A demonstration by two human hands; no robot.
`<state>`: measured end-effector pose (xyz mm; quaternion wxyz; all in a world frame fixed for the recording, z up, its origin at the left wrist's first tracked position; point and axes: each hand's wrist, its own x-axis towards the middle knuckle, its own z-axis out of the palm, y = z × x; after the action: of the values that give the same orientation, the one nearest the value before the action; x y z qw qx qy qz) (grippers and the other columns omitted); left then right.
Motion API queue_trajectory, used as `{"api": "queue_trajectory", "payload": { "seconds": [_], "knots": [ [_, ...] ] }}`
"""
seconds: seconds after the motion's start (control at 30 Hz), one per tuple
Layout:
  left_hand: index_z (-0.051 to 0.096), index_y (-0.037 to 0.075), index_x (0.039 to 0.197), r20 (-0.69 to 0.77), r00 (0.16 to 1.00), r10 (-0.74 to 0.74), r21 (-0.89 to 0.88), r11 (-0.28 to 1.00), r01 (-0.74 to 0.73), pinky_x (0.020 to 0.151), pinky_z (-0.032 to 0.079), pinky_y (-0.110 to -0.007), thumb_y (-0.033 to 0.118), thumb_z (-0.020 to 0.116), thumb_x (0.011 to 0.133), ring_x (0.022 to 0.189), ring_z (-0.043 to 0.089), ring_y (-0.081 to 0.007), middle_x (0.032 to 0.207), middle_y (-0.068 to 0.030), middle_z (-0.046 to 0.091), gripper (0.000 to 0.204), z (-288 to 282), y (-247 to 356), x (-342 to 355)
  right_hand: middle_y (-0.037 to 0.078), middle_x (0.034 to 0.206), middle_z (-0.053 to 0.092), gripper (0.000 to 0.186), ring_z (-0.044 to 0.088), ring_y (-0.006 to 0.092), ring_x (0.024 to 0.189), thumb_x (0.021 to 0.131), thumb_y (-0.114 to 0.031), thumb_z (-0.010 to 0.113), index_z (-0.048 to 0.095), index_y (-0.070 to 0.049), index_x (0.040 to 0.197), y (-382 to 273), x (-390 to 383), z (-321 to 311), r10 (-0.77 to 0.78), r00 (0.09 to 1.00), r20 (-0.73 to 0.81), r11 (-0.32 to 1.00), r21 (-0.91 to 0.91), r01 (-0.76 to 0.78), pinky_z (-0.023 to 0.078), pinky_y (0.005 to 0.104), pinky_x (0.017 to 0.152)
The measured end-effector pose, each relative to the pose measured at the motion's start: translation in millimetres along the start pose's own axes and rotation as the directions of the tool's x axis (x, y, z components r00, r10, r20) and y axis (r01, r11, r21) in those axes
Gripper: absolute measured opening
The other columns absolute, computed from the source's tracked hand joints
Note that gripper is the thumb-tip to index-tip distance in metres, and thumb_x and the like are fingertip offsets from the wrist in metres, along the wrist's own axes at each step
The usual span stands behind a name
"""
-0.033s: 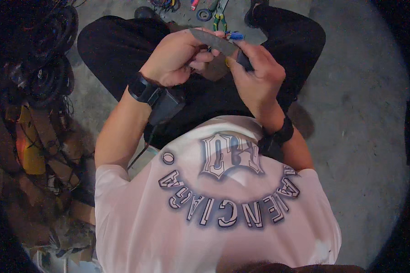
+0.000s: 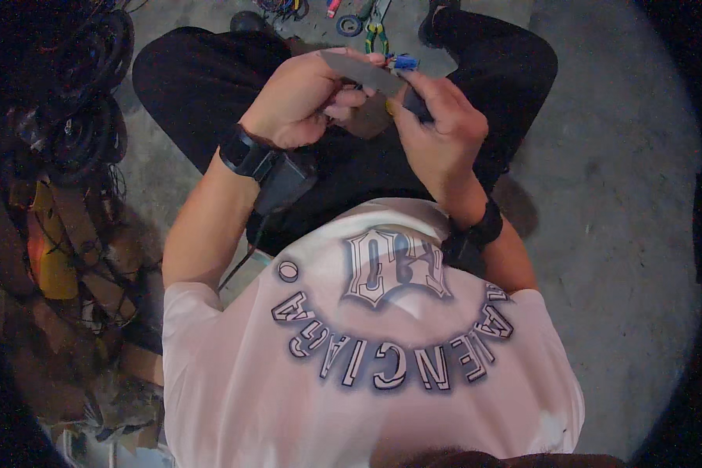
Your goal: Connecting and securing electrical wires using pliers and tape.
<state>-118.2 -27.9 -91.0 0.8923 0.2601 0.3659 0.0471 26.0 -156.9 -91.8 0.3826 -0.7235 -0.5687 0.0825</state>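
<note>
On the pale shirt [image 2: 374,417] we can see one curved row of outlined capital letters [image 2: 390,366] and, nearer to the shirt's hem [image 2: 394,206], a larger ornate letter emblem [image 2: 398,269].

- Strip [image 2: 360,72] between left hand [image 2: 300,97] and right hand [image 2: 448,113]
- Pliers [image 2: 377,39] ahead of both hands
- Tape [image 2: 341,26] ahead too, left of pliers
- Coils [image 2: 120,43] well left of left hand

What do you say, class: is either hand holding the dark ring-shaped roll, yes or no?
No: the dark roll lies on the floor beyond the left hand and right hand, apart from both.
</note>
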Motion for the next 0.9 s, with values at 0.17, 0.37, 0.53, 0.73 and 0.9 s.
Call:
{"api": "queue_trajectory", "payload": {
  "seconds": [0.17, 0.37, 0.53, 0.73, 0.9],
  "knots": [
    [0.061, 0.007, 0.118, -0.05, 0.999, -0.005, -0.032, 0.999, 0.004, 0.045, 0.026, -0.02, 0.021, 0.046, 0.102, 0.058, 0.039, -0.0045, 0.077, 0.0035, 0.051, 0.025, 2.8, -1.9, -2.2, 0.014, 0.089, 0.068, 0.04, 0.068, 0.0308, 0.078, 0.066, -0.008, 0.079, 0.068, -0.006, 0.104, -0.3, -0.9, 1.0, -0.015, 1.0, -0.013, 0.999, 0.03, 0.015, 0.055, 0.0375, 0.069],
    [0.061, 0.007, 0.119, 0.041, 0.999, 0.024, -0.064, 0.998, -0.021, 0.045, 0.026, -0.02, 0.019, 0.046, 0.102, 0.058, 0.04, -0.0049, 0.087, 0.0017, 0.06, 0.026, -4.2, -8.3, -6.6, 0.014, 0.087, 0.068, 0.039, 0.068, 0.0307, 0.075, 0.065, -0.009, 0.08, 0.068, -0.006, 0.102, -3.4, -2.5, 3.8, 0.0, 0.999, 0.039, 1.0, -0.006, 0.0, 0.055, 0.0377, 0.065],
    [0.062, 0.007, 0.115, -0.034, 0.998, 0.052, -0.015, 0.999, -0.052, 0.045, 0.023, -0.021, 0.021, 0.049, 0.1, 0.056, 0.036, -0.0045, 0.085, 0.0028, 0.058, 0.023, -1.1, -11.4, -8.6, 0.014, 0.085, 0.067, 0.038, 0.067, 0.0317, 0.074, 0.065, -0.009, 0.08, 0.068, -0.006, 0.101, -2.6, -1.5, 5.2, -0.056, 0.998, -0.008, 0.998, -0.006, 0.056, 0.055, 0.0386, 0.064],
    [0.062, 0.007, 0.112, -0.023, 0.998, 0.061, -0.015, 0.998, -0.062, 0.045, 0.021, -0.02, 0.021, 0.052, 0.098, 0.056, 0.035, -0.0041, 0.085, 0.0024, 0.058, 0.022, 2.2, -11.9, -11.2, 0.015, 0.085, 0.067, 0.038, 0.067, 0.0326, 0.074, 0.064, -0.01, 0.081, 0.067, -0.005, 0.1, -3.5, 0.2, 3.5, -0.029, 0.999, 0.03, 0.999, 0.013, 0.029, 0.054, 0.0393, 0.063],
    [0.063, 0.006, 0.114, -0.065, 0.996, 0.062, 0.004, 0.998, -0.062, 0.045, 0.023, -0.02, 0.019, 0.051, 0.098, 0.056, 0.038, -0.0042, 0.086, 0.0009, 0.059, 0.023, 2.9, -9.4, -13.2, 0.015, 0.085, 0.067, 0.036, 0.067, 0.0324, 0.074, 0.065, -0.01, 0.081, 0.068, -0.004, 0.098, -4.8, 2.6, 4.5, -0.078, 0.997, -0.01, 0.997, 0.018, 0.078, 0.054, 0.039, 0.062]
  ]
}}
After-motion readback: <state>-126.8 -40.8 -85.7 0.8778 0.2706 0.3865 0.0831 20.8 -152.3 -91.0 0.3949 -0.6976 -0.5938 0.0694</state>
